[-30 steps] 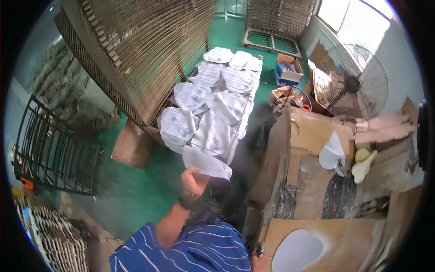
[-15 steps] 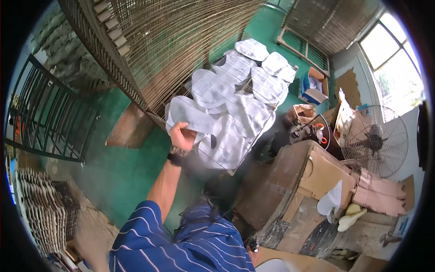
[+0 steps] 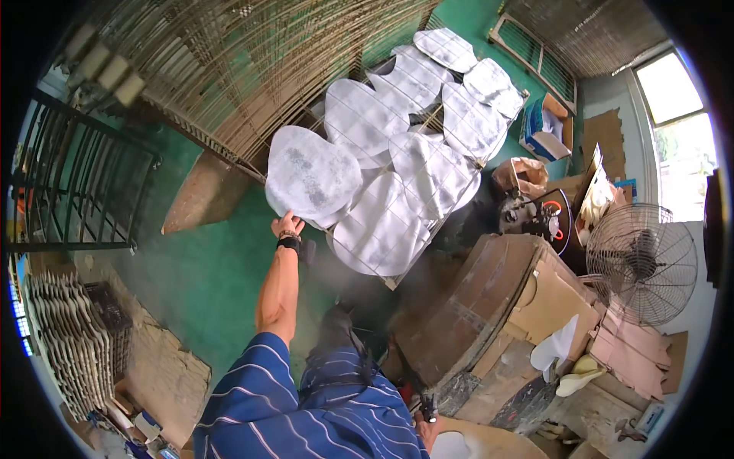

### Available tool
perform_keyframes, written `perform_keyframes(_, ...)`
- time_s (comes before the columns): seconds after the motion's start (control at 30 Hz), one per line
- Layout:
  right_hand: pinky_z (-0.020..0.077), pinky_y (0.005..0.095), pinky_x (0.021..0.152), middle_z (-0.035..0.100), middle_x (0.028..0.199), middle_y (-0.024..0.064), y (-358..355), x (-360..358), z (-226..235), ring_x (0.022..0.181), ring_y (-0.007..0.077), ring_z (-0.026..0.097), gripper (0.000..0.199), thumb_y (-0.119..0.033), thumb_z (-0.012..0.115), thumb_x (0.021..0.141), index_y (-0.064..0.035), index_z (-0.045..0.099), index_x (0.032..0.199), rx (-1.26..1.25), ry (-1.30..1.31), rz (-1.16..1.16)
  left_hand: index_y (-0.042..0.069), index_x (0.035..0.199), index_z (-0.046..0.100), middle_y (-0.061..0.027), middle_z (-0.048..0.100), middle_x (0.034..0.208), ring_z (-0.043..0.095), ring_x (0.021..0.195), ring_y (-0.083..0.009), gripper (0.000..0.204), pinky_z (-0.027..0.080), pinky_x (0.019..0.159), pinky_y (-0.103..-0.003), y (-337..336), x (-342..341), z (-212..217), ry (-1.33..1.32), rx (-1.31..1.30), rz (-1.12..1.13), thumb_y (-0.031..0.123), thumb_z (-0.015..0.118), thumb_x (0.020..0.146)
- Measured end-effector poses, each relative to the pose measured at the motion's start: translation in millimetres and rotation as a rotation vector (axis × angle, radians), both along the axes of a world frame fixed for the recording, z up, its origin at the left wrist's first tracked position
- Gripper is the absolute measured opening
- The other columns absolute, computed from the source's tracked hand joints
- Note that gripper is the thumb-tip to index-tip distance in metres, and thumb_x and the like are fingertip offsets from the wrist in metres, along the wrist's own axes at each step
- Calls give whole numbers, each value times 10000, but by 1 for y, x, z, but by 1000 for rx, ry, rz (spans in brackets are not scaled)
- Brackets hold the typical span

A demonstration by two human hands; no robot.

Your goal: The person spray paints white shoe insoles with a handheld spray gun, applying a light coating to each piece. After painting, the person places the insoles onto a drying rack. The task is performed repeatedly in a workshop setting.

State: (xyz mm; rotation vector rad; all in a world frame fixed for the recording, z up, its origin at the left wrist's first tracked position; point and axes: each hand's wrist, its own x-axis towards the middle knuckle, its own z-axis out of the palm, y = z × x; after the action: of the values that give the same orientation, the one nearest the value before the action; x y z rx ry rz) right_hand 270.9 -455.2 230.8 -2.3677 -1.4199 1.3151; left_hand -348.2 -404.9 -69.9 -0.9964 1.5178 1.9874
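My left hand [image 3: 288, 224] reaches to the lower edge of a white rounded sheet [image 3: 313, 172] with grey blotches. Its fingers are apart, with the fingertips at or just touching that edge. The sheet lies flat at the near left corner of a mesh rack [image 3: 394, 281]. Several other white sheets, such as one rounded sheet [image 3: 380, 229] beside it, cover the rack and partly overlap. Low in the view, my right hand [image 3: 427, 432] is closed around a small black tool [image 3: 427, 409] with a pale tip; its exact kind is unclear.
Raised mesh frames [image 3: 252, 69] lean beyond the rack. A large cardboard box [image 3: 466, 306] stands at the right, with a floor fan [image 3: 642, 260] past it. A black metal rack [image 3: 76, 183] is on the left. A brown board [image 3: 202, 191] lies on the green floor [image 3: 183, 268].
The folded sheet my left hand held has been laid out flat on the rack. That hand has let go and drawn back slightly. My right hand stays low, still holding the black tool.
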Motion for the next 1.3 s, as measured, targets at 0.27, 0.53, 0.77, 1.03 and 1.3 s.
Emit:
perform_keyframes(0.27,449,351,641,619,760,95,-13,-50,30,670,212,561,233,-122,667,793,29,596,955,40,-183,28,228,1472,238,-162,612,1097,684,785,-305,778,564,622,-426,9,29,3,225,-368,-100,230,701,847)
perform_keyframes(0.53,442,359,626,593,746,75,-28,-33,59,672,190,539,241,-164,658,776,33,611,906,-170,-144,3,150,1276,390,-84,581,857,615,581,-228,525,465,441,-354,-52,89,-49,-27,-255,-563,415,606,878)
perform_keyframes(0.77,462,339,651,622,759,73,-150,20,41,682,187,563,203,-123,679,773,22,627,905,264,-13,-301,49,1151,625,-40,673,783,619,559,-115,427,486,471,-294,-72,254,-11,51,-358,-1798,250,649,775)
perform_keyframes(1.03,496,327,730,666,977,228,-309,90,97,774,277,644,431,-54,632,825,50,563,1237,395,-17,-668,65,890,626,-17,607,719,544,560,-106,194,424,481,-269,-140,336,-14,-192,113,-2185,256,592,885)
perform_keyframes(1.3,490,268,719,665,921,127,-460,107,168,779,151,619,453,4,622,811,42,555,1257,635,-220,-968,100,1006,577,-26,572,737,556,605,-192,133,456,562,-412,-189,356,41,-82,-570,-2286,160,586,887)
